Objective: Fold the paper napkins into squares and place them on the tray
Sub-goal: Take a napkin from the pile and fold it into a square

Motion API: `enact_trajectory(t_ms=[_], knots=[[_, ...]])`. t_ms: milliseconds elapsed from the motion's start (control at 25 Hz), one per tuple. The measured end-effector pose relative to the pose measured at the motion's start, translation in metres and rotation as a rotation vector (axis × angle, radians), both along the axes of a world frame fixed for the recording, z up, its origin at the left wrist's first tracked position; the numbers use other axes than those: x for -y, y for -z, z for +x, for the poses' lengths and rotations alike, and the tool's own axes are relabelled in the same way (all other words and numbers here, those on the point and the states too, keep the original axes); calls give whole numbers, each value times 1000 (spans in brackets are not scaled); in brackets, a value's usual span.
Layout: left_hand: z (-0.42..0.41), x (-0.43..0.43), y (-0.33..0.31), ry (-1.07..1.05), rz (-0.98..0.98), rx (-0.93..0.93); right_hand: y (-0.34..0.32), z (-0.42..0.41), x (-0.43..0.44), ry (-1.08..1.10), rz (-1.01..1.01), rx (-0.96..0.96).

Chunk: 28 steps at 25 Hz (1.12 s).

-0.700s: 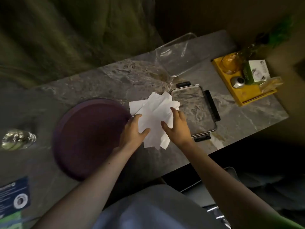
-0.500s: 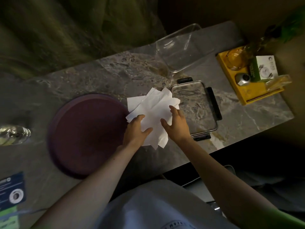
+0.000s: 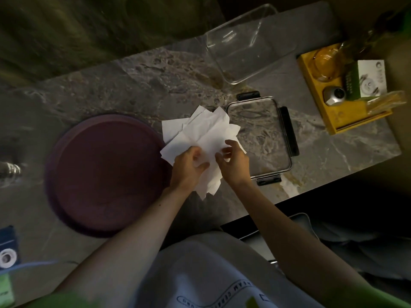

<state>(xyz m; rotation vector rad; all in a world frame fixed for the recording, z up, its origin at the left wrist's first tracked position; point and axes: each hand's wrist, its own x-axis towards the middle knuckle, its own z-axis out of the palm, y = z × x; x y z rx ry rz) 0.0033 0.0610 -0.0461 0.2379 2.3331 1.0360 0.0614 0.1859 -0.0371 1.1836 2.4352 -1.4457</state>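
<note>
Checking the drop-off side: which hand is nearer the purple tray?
Left. The left hand rests on the napkins just beside the purple tray; the right hand is farther away.

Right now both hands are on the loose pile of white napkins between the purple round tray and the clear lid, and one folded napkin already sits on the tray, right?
Not quite. The head view shows the purple round tray bare: no folded napkin on it yet. The rest holds: the left hand and right hand are both on the loose white napkins, between the tray and the clear lid.
</note>
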Motion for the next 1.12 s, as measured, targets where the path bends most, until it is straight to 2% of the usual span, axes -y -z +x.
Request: enact_trajectory(t_ms=[200,440,680,880,1000,1120], knots=[[5,-6,3,-3,12,-64,5,3,-1,53,-39,2],[5,-14,9,-18,-35,-11,13,8,0,60,-43,2],[2,-12,16,24,-27,-67,19,11,1,59,-52,2],[0,-11,16,19,7,-118,20,11,-3,162,-17,-60],[-1,-7,9,-49,50,-144,19,15,-12,224,35,-28],[1,-4,1,-94,106,-155,17,18,-18,313,-32,6]])
